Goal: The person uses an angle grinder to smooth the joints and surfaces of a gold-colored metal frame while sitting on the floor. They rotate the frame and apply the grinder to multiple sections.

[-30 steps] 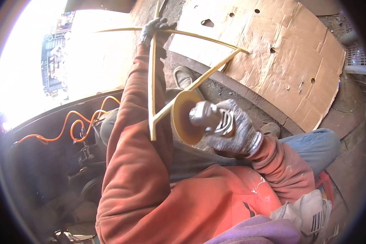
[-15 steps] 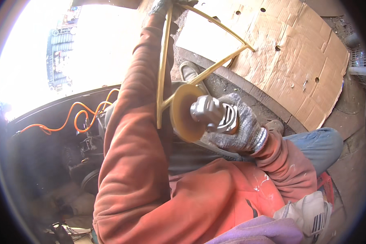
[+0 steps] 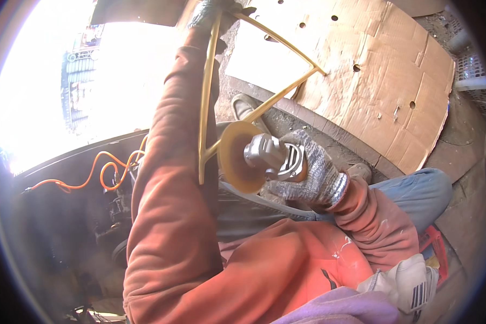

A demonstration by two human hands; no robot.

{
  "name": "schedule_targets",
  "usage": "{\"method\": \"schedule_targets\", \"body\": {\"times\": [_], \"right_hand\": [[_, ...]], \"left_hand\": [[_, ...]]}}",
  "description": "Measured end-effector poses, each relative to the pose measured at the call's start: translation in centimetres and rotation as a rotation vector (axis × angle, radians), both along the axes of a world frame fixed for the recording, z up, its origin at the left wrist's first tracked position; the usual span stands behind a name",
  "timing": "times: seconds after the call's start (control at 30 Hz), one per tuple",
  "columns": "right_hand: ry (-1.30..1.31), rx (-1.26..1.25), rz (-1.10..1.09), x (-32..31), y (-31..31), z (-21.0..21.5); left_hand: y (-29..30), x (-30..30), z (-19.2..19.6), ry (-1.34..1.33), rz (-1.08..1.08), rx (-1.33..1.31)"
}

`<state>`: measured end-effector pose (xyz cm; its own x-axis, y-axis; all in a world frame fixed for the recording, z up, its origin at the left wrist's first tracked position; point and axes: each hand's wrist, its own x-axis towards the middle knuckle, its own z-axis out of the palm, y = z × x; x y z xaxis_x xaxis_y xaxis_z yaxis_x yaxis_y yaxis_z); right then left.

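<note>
My right hand (image 3: 321,175), in a grey knitted glove, is closed around the body of an angle grinder (image 3: 270,154) with a silver gear head. The grinder's round brownish disc (image 3: 233,162) looks blurred and lies over the lower part of a gold-coloured tubular metal frame (image 3: 206,92). Whether the disc touches the tube, I cannot tell. At the top edge of the picture my left hand (image 3: 204,14), also gloved, is wrapped round the frame's upper corner, partly cut off by the edge. The frame slants down along my left forearm.
A large flattened cardboard sheet (image 3: 383,81) with punched holes covers the ground ahead and right. An orange hose (image 3: 100,156) coils at the left beside a dark machine part. My shoe (image 3: 244,106) is behind the frame. Bright glare washes out the upper left.
The frame, the grinder and both hands sit slightly lower and further left in the picture, and the background has shifted too. Both hands keep their holds.
</note>
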<state>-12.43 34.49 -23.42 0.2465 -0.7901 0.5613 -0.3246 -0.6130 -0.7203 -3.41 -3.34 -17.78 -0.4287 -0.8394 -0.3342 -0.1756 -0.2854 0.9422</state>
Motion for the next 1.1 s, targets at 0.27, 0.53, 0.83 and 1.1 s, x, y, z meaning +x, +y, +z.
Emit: {"method": "schedule_targets", "body": {"times": [0.27, 0.53, 0.83, 1.1], "right_hand": [[-0.949, 1.005, -0.065, -1.6, -2.6, -6.4], [-0.033, 0.172, -0.097, 1.6, -1.3, -1.4], [-0.744, 1.02, -0.029, -2.9, -3.8, -3.8], [0.034, 0.322, -0.036, 0.0, -3.4, -1.4]], "left_hand": [[4.5, -6.2, 2.5, -0.13, -0.173, -0.1], [3.6, -7.0, 1.6, -0.172, -0.261, -0.096], [5.0, -9.3, 1.6, -0.04, -0.406, -0.105], [3.2, -6.0, 2.5, -0.062, -0.332, -0.184]]}}
